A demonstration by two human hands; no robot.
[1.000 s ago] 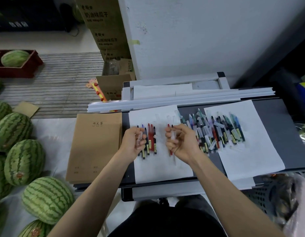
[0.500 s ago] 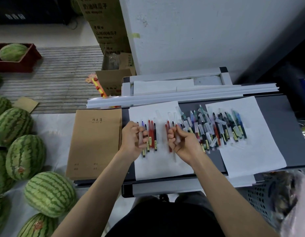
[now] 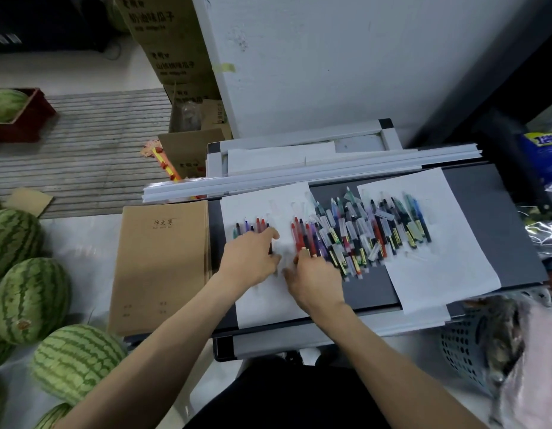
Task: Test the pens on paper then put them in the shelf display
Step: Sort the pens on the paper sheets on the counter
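A short, tidy row of pens lies on the left sheet of paper near the left edge of the desk. A few red and purple pens sit at that sheet's right side. A loose heap of pens spreads from the bare middle of the desk onto the right sheet. The split looks like sorting, with tested pens lined up apart from those waiting. Both hands are low over the left sheet, probably to try a pen there. The left hand bends its fingers down at the row's right end. The right hand curls its fingers toward a pale blur between the two hands, and that blur hides whether either hand grips anything. A brown notebook lies against the desk's left edge, with watermelons beyond.
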